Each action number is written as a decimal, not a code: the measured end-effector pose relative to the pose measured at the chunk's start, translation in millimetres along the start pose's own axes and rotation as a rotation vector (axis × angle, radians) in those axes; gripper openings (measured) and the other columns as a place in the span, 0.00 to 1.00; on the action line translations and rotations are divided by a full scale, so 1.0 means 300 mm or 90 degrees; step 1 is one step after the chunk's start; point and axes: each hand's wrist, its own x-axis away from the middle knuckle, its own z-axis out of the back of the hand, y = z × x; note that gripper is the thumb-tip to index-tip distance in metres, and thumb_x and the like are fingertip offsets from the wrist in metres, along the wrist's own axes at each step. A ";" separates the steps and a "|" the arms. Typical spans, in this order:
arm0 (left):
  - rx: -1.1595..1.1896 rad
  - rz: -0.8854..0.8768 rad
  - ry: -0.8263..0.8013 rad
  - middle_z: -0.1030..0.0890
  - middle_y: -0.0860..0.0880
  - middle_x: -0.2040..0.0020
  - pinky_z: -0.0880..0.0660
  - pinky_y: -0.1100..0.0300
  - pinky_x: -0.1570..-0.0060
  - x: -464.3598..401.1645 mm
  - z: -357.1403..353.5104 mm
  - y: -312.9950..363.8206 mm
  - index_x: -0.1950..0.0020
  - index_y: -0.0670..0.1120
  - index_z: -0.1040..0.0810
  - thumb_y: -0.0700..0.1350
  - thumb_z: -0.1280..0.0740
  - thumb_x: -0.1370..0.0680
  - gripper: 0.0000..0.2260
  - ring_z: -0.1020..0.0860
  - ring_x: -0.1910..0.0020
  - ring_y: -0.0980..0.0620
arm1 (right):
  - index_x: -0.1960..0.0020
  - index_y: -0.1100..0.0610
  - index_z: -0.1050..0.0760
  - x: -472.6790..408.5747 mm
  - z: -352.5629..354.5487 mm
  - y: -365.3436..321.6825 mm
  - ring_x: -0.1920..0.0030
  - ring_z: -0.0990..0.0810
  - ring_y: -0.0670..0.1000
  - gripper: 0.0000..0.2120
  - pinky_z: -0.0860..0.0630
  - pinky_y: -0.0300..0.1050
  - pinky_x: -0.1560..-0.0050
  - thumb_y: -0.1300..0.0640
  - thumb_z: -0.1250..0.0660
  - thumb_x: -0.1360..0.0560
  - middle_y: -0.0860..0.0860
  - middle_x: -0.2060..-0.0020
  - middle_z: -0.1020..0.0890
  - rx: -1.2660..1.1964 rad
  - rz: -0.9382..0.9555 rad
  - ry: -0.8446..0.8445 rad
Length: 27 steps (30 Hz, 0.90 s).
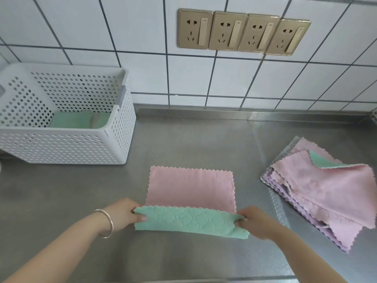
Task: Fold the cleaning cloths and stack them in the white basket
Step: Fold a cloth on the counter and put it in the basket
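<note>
A cleaning cloth [190,187], pink on top and green underneath, lies on the steel counter in front of me. Its near edge is lifted and turned over, showing a green strip. My left hand [124,213] pinches the left near corner and my right hand [257,221] pinches the right near corner. The white perforated basket [67,146] stands at the far left, with a folded green cloth [73,120] on its bottom. A loose pile of pink and lilac cloths [318,193] lies at the right.
The steel counter [183,144] runs back to a white tiled wall [122,37] with a row of gold sockets [242,32]. A silver bangle [106,223] circles my left wrist. The counter's front edge lies just below my forearms.
</note>
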 end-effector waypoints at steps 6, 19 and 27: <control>0.312 0.059 0.140 0.17 0.50 0.64 0.30 0.71 0.68 -0.080 0.053 0.079 0.59 0.44 0.20 0.41 0.35 0.23 0.07 0.22 0.69 0.57 | 0.62 0.55 0.25 -0.097 0.064 -0.045 0.67 0.28 0.48 0.08 0.35 0.39 0.70 0.57 0.34 0.25 0.51 0.67 0.24 -0.317 -0.092 0.210; 0.183 0.205 0.293 0.20 0.42 0.43 0.27 0.53 0.43 -0.342 0.036 0.114 0.39 0.44 0.23 0.49 0.40 0.21 0.15 0.23 0.44 0.42 | 0.55 0.53 0.28 -0.264 0.073 -0.112 0.70 0.30 0.49 0.04 0.36 0.39 0.72 0.57 0.40 0.22 0.52 0.67 0.25 -0.312 -0.147 0.366; 0.143 0.218 0.312 0.21 0.43 0.44 0.28 0.55 0.47 -0.366 0.035 0.124 0.39 0.44 0.25 0.50 0.41 0.21 0.15 0.24 0.45 0.42 | 0.48 0.58 0.24 -0.313 0.042 -0.112 0.60 0.24 0.56 0.09 0.33 0.42 0.64 0.56 0.40 0.22 0.54 0.62 0.24 -0.316 -0.194 0.418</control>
